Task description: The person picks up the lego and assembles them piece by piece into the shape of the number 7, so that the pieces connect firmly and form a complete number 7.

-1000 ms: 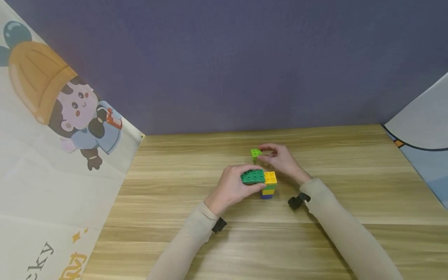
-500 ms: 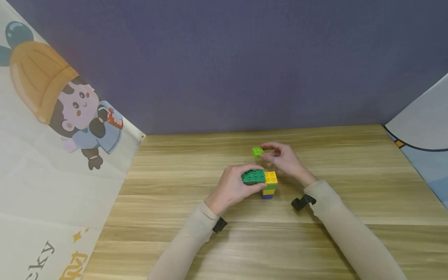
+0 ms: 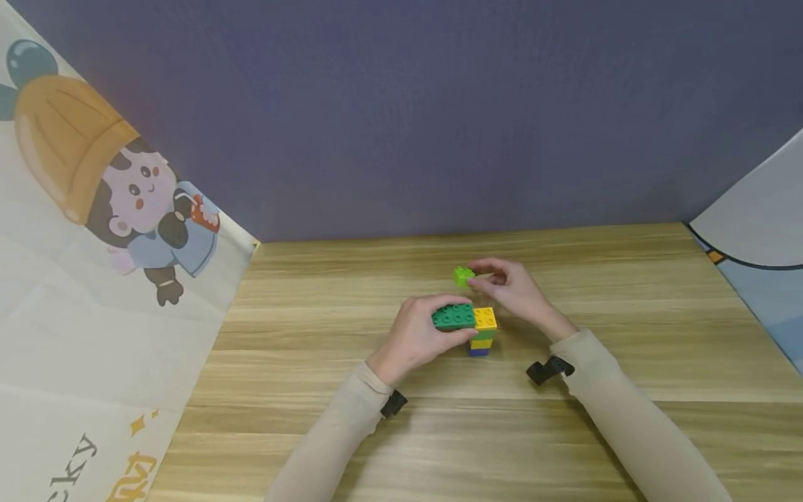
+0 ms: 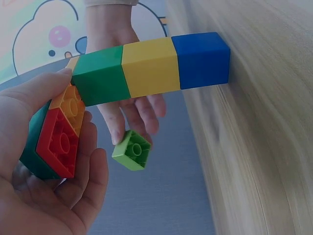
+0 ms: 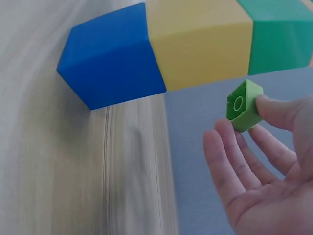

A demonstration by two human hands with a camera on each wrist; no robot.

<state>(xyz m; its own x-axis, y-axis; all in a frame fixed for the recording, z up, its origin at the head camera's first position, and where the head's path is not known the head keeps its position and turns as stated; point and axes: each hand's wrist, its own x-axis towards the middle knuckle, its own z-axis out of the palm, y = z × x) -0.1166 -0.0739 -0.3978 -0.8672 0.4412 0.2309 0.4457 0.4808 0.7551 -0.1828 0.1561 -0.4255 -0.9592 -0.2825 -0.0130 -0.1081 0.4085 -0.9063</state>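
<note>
In the head view, a tower [image 3: 482,341] of blue, yellow and green bricks with a yellow brick [image 3: 486,318] on top stands upright on the table. My left hand [image 3: 417,335] grips a dark green brick [image 3: 454,316] beside the tower's top, thumb along its near side. Under that brick, the left wrist view shows a red brick [image 4: 61,142] and an orange brick [image 4: 73,107], undersides exposed. Beyond the tower, my right hand [image 3: 511,286] pinches a small lime green brick [image 3: 463,277] between thumb and fingers. Its hollow underside shows in the right wrist view.
The wooden table [image 3: 301,348] runs back to a dark blue-grey panel [image 3: 401,125]. A printed cloth with a cartoon figure [image 3: 144,188] borders the left side, and another printed cloth [image 3: 759,230] the right.
My right hand has shifted slightly right with the lime green brick, which has turned and tilted between the fingers. The left hand and the tower have stayed in place.
</note>
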